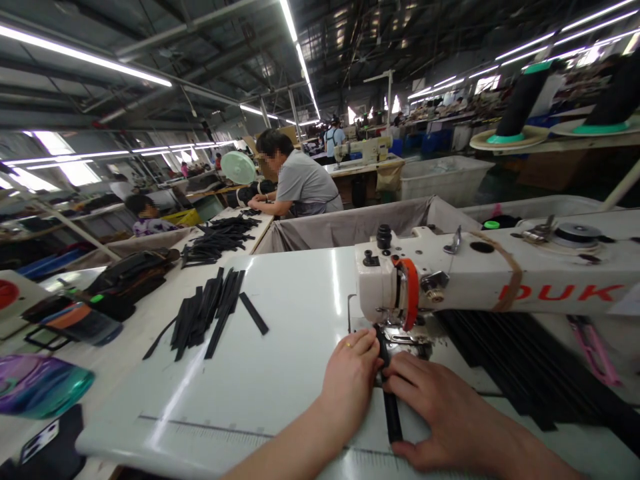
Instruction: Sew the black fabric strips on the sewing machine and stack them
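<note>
Across the lower half of my view runs the white surface (280, 313), a long sewing bench set flat and bare in the middle so that work can slide freely toward the needle. At three o'clock from its centre stands the sewing machine (480, 280), white with red lettering, its head overhanging the bench so the needle end comes down just above my hands. Behind it, toward twelve o'clock, a grey cloth bin (345, 227) hangs at the far edge, placed, I judge, to catch finished pieces. A seated co-worker (300, 180) in a grey shirt works at the next bench beyond it.

At nine o'clock from the machine lies a loose pile of black strips (210, 310), fanned out within easy reach of my left side. A second heap of strips (220, 237) lies further off at eleven o'clock. At the left edge sit a dark bag (130, 273) and a teal cap (40, 387).

Down at six o'clock, the black strip (391, 413) lies lengthwise, its far end running under the presser foot. My left hand (350, 380) rests flat, fingers gently curled, fingertips pressing the strip's left edge by the needle. My right hand (440, 407) lies spread and flat on the other side, thumb and forefinger touching the strip. Neither hand grips it; both pin it down from either side, which I take to keep it straight as it feeds.
</note>
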`<state>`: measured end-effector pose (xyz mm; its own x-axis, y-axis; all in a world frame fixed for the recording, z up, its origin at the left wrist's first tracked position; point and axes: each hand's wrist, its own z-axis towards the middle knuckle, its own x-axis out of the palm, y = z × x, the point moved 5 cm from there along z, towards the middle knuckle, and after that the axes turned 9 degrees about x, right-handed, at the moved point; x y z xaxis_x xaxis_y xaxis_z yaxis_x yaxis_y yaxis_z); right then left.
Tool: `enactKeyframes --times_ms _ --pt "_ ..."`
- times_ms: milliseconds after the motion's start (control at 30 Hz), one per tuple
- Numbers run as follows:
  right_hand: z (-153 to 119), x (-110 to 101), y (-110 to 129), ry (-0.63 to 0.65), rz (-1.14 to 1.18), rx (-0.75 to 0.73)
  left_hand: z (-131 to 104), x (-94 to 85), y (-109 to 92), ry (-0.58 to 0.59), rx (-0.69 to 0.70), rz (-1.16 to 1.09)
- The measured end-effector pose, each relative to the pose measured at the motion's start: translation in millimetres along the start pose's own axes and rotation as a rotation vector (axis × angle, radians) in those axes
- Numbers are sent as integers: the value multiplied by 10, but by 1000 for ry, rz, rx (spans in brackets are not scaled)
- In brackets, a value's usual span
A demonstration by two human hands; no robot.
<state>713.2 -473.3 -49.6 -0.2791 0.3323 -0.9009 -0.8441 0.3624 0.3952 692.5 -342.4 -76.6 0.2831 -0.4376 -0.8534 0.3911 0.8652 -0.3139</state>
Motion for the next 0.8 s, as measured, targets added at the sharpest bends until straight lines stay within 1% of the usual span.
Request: enactKeyframes --times_ms 133,267,467,567,667,800 --pt "4 18 -8 -17 23 22 30 -8 5 12 -22 -6" --pt "-8 22 -28 -21 59 9 35 -18 -2 14 -23 -31" --pt "17 13 -108 -30 63 48 83 -61 3 40 -60 -54" --pt "15 -3 -132 -39 60 31 115 -88 8 38 -52 -80" --pt "-7 -34 -128 -57 48 -17 127 -100 16 28 -38 -105" --pt "-35 -78 -142 -127 33 -46 128 -99 20 28 -22 -111"
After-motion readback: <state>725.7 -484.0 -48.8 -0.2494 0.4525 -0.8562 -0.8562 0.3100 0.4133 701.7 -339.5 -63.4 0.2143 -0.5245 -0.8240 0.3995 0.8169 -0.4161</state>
